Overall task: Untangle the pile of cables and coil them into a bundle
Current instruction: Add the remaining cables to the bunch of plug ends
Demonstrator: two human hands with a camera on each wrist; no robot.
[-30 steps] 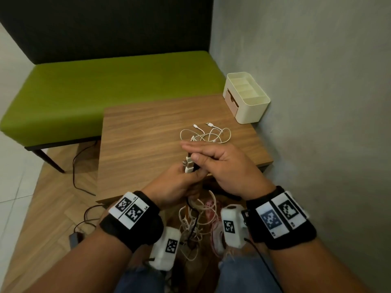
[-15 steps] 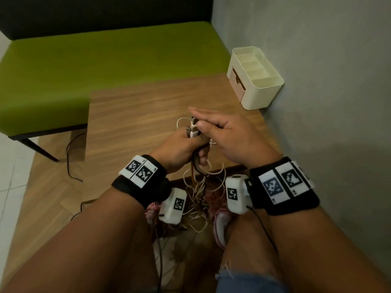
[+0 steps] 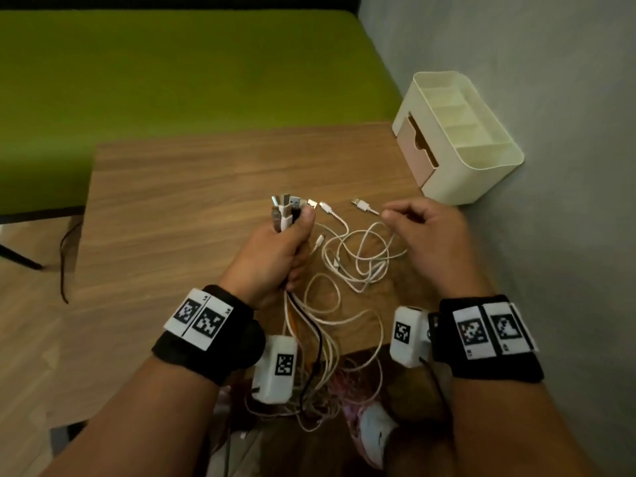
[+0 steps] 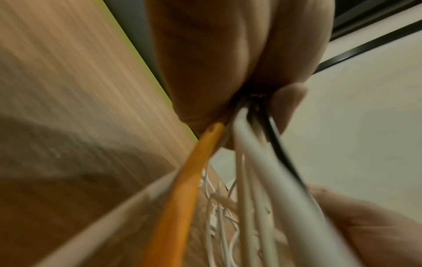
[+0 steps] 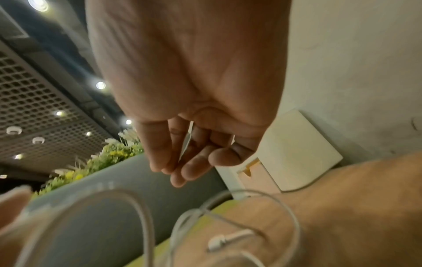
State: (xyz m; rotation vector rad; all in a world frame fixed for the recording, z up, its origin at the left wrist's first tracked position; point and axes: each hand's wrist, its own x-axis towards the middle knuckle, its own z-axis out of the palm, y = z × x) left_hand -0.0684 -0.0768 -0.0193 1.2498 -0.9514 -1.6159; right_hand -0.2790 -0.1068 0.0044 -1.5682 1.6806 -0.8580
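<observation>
My left hand (image 3: 290,235) is fisted round a bundle of cables (image 3: 311,339), with several plug ends (image 3: 287,206) sticking up out of the fist. In the left wrist view an orange cable (image 4: 182,189), white cables (image 4: 262,162) and a black cable (image 4: 280,150) leave the fist and hang down past the table edge. A loose tangle of white cable (image 3: 361,259) lies on the wooden table (image 3: 172,208) between my hands. My right hand (image 3: 390,216) pinches a thin white cable just behind its USB plug (image 3: 359,204); the right wrist view shows the curled fingers (image 5: 189,168) with the white lead between them.
A cream desk organiser (image 3: 457,139) with a small drawer stands at the table's back right corner against the grey wall (image 3: 550,235). A green bench (image 3: 172,70) runs behind the table. A black cord (image 3: 65,256) trails on the floor at the left.
My right hand has left the bundle in the left fist and moved right, now pinching a white cable end. Both hands have moved forward over the table, and the tangle lies uncovered.
</observation>
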